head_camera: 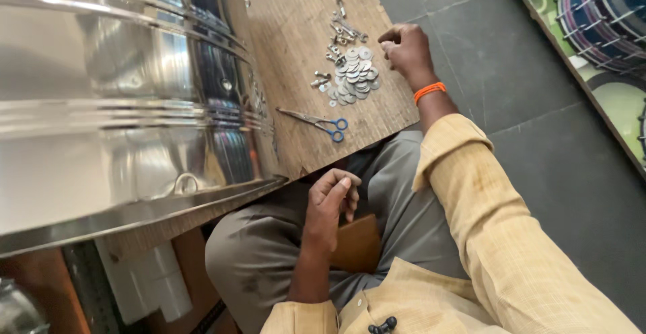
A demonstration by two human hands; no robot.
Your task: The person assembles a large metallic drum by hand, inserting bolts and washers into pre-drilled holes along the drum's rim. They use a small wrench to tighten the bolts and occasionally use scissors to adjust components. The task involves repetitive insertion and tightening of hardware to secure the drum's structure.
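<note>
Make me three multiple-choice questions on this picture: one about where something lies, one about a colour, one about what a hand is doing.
1. Where do the blue-handled metal scissors lie?
A. on the wooden board
B. on the grey floor
C. in the left hand

2. What colour is the band on the right wrist?
A. green
B. orange
C. white

3. How is the right hand?
A. flat on the lap
B. gripping the scissors
C. fingers pinched beside the pile of flat silver washers

Answers: 1 A, they rest on the board below the washers. 2 B, it shows orange. 3 C, fingertips meet at the pile's edge.
</note>
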